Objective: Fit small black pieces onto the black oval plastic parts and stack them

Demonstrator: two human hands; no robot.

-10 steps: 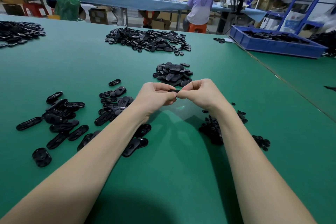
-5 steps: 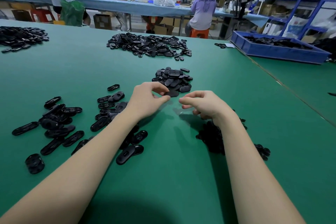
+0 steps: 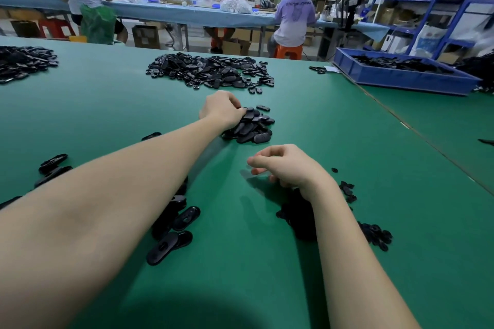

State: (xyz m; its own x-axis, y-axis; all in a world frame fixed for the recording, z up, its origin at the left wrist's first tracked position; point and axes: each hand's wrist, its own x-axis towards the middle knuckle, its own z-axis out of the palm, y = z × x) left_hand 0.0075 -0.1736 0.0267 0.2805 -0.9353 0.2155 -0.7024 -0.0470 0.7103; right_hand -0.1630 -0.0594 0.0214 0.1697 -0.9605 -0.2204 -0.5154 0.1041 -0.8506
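My left hand (image 3: pixel 222 109) reaches forward to the pile of black oval parts (image 3: pixel 254 129) at mid table. Its curled fingers hold an oval part at the pile's top left; the fingertips are partly hidden. My right hand (image 3: pixel 287 167) hovers low over the green mat nearer to me, fingers loosely curled, with nothing seen in it. Under its wrist lies a heap of small black pieces (image 3: pixel 375 235), partly hidden by my forearm. Loose oval parts (image 3: pixel 171 242) lie at the left, mostly covered by my left arm.
A wide spread of black parts (image 3: pixel 213 72) lies at the far middle, with another heap (image 3: pixel 21 61) at the far left. A blue bin (image 3: pixel 401 79) of parts stands at the back right. A table seam (image 3: pixel 417 136) runs diagonally on the right. People work at a far bench.
My hands have parted from joining a part in front of me. The left hand carried the oval part forward to the mid-table pile. The right hand drew back and lowered.
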